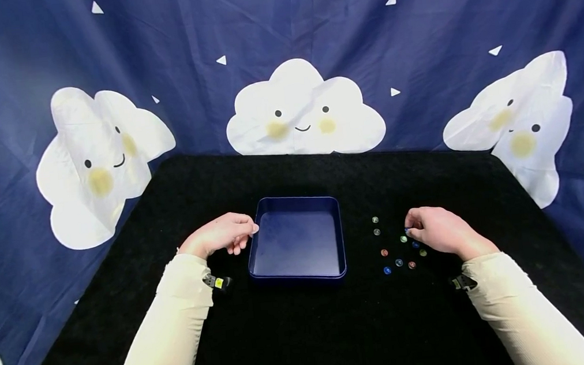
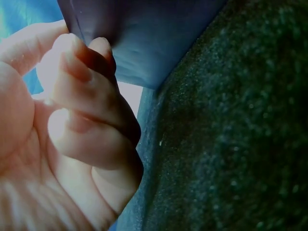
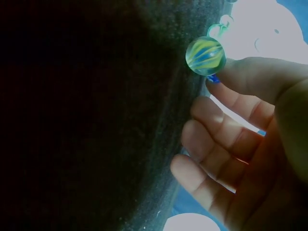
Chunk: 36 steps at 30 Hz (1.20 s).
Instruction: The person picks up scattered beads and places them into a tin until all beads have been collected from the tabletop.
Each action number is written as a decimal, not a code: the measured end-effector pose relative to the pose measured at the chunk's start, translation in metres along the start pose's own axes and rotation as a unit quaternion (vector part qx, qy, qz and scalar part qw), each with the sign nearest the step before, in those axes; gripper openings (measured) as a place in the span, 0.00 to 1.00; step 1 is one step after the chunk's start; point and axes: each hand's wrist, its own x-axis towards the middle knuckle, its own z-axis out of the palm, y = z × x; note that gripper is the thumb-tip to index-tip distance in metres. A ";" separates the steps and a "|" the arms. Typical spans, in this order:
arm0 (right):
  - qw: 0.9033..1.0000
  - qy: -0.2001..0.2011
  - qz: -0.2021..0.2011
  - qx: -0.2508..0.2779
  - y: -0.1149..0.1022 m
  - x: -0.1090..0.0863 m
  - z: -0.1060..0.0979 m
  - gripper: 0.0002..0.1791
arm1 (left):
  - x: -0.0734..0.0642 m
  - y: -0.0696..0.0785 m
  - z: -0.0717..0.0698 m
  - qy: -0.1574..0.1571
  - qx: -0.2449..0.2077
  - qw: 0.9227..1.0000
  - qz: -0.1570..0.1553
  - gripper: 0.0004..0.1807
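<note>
Hand (image 2: 79,130) on tray (image 2: 149,41); dark cloth (image 2: 226,125)

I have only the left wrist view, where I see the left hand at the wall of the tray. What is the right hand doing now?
Observer: The right hand pinches a blue marble.
Operator: Thank you. Are there more, lying loose?
Observer: Yes, in the head view several loose marbles lie to the right of the tray.
Operator: Does any have stripes?
Observer: Yes, the right wrist view shows a striped marble, yellow and blue.
</note>
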 end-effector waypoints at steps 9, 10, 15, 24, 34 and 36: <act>1.000 0.005 0.004 0.008 -0.001 -0.001 -0.001 0.05 | -0.001 0.003 0.002 0.000 -0.003 1.000 0.000 0.19; 1.000 0.006 0.003 0.008 -0.001 -0.001 -0.001 0.05 | -0.001 0.003 0.002 0.001 -0.004 1.000 0.000 0.20; 1.000 0.008 0.000 0.004 0.001 0.000 0.000 0.05 | 0.000 0.001 0.003 0.004 -0.005 1.000 -0.005 0.20; 1.000 0.014 0.005 0.008 -0.002 0.000 -0.002 0.05 | -0.002 0.003 0.003 0.005 -0.001 1.000 -0.010 0.19; 0.999 0.031 0.002 0.015 -0.013 -0.001 -0.008 0.05 | -0.001 0.002 0.002 0.003 0.001 1.000 -0.011 0.20; 0.999 0.038 0.000 0.020 -0.016 -0.001 -0.008 0.05 | 0.000 0.002 0.003 0.005 0.002 1.000 -0.012 0.20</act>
